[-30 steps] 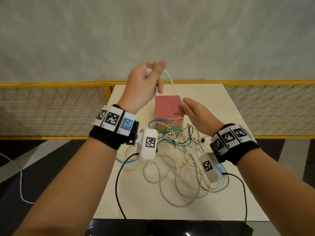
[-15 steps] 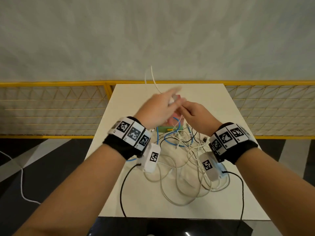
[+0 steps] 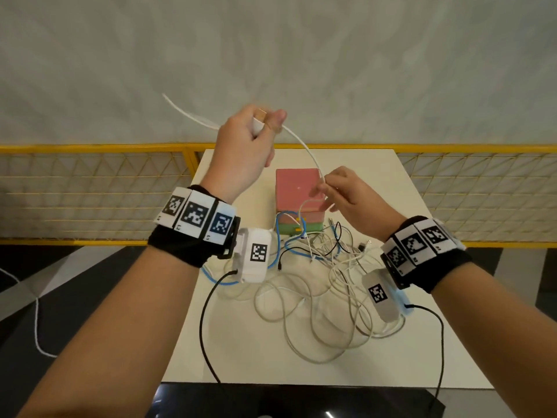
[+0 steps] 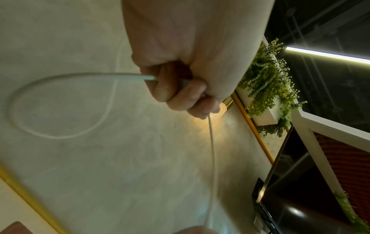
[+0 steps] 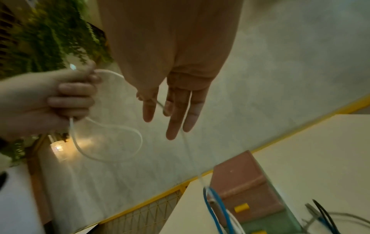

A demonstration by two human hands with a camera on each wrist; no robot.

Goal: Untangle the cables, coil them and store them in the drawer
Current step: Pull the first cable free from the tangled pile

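My left hand point(image 3: 241, 152): upper centre of frame, fingers curled round white cable point(image 3: 304, 147) and its plug. My right hand point(image 3: 346, 194): centre, thumb and forefinger pinching same cable over pink drawer box point(image 3: 297, 188). Cable tangle point(image 3: 319, 285): table point(image 3: 422, 342), lower centre.

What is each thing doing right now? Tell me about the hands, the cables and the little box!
left hand: raised, fist gripping the white cable's plug end and a loop.
right hand: lower, thumb and forefinger pinching the same cable, other fingers straight.
white cable: stretched between the hands, partly coiled.
cable pile: tangled on the table.
blue cable: in the tangle, uncoiled.
drawer box: drawers look closed.
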